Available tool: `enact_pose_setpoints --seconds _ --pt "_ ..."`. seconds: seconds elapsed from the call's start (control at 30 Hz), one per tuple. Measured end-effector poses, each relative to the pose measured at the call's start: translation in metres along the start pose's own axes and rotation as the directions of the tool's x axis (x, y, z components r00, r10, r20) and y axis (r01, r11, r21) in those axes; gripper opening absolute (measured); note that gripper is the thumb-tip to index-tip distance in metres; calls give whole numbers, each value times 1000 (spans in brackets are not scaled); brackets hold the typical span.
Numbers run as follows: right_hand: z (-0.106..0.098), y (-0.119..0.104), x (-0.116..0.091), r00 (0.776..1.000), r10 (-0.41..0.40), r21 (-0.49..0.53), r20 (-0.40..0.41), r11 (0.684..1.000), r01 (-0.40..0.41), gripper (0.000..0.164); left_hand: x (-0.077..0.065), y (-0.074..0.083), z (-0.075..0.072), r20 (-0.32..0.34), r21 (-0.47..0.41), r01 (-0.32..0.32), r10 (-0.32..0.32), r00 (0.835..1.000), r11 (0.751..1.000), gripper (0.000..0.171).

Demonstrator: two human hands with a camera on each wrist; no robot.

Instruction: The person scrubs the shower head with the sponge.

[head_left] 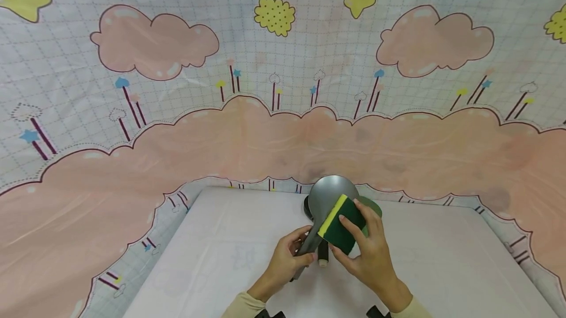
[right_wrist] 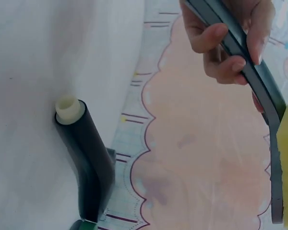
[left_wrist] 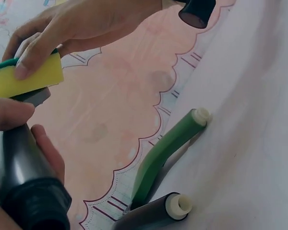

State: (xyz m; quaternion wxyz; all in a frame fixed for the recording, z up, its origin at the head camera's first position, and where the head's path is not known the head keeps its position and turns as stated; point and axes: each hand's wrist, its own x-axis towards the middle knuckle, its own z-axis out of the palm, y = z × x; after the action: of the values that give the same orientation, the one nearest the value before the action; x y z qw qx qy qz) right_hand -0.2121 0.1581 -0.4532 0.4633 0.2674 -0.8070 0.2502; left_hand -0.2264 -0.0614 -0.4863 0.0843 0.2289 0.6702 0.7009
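Note:
My left hand (head_left: 283, 261) grips the handle of a grey shower head (head_left: 328, 194), which is raised with its round head pointing away from me. In my right hand (head_left: 375, 259) is a sponge (head_left: 347, 232) with a yellow foam side and a dark green scouring side. Its yellow side lies against the shower head near the neck, thumb and fingers spread over the green side. In the left wrist view the yellow foam (left_wrist: 31, 79) meets the grey neck (left_wrist: 36, 97). The right wrist view shows the left fingers (right_wrist: 216, 38) curled round the handle.
Behind the hands, a green shower head (head_left: 373, 207) and a black shower head (head_left: 323, 251) lie on the white table (head_left: 212, 239), partly hidden. Their handles have pale connector ends. A cloud-patterned cloth (head_left: 283, 151) spreads beyond the table's far edge.

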Motion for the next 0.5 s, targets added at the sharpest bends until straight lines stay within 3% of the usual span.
enact_pose_setpoints --seconds 0.13,0.23,0.5 --pt "-1 2 1 1000 -19 -1 -6 1000 19 59 0 -1 -2 103 -81 20 -11 995 997 65" --pt "-2 6 0 1000 -15 -4 7 1000 15 60 -1 0 -2 144 -127 47 -28 989 991 66" --pt "-5 13 -2 998 24 -8 58 1000 -24 62 -4 1 -2 128 -194 22 3 992 981 57"
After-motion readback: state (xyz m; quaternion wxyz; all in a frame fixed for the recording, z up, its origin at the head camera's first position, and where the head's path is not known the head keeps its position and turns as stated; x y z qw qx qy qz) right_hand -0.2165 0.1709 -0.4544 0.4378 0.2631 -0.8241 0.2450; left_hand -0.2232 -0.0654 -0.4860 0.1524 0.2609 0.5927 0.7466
